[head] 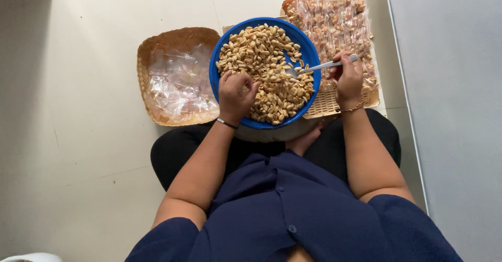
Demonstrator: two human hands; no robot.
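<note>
Peanuts (pixel 272 79), shelled and pale, are heaped in a blue bowl (pixel 309 58) resting on the lap of a person seated on the floor. Spoon (pixel 319 67), metal, is clamped by its handle in the right hand (pixel 349 79), its bowl laid on the heap. Left hand (pixel 235 95) is curled shut over the nuts, seemingly around a small clear bag, though this cannot be told for sure. Basket of empty clear bags (pixel 178 79) is set left of the bowl; tray of filled packets (pixel 340 21) lies beyond on the right. Nuts are judged light, loose and apt to roll, best scooped; bags thin and slippery, best pinched at the mouth.
</note>
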